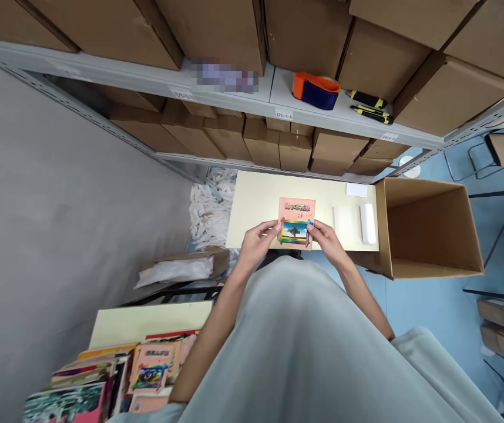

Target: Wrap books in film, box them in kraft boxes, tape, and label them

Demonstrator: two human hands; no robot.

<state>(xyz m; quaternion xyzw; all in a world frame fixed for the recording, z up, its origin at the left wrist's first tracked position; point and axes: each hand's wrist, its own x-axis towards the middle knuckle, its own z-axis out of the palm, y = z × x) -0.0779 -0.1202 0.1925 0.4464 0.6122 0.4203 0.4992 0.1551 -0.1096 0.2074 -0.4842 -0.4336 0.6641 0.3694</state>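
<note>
A pink book with a tree picture in a rainbow-coloured frame on its cover is held up over a pale table. My left hand grips its left edge, thumb on the cover. On the opposite edge my right hand pinches the book the same way. The fingers behind the book are hidden. To the right of the book, a white sheet and a white roll lie on the table, with a small white paper near the back edge.
An open cardboard box stands at the table's right end. Stacked books lie on a surface at lower left. Above the table, a shelf bears cartons, an orange-blue tape roll and yellow-black cutters. White paper scraps lie left.
</note>
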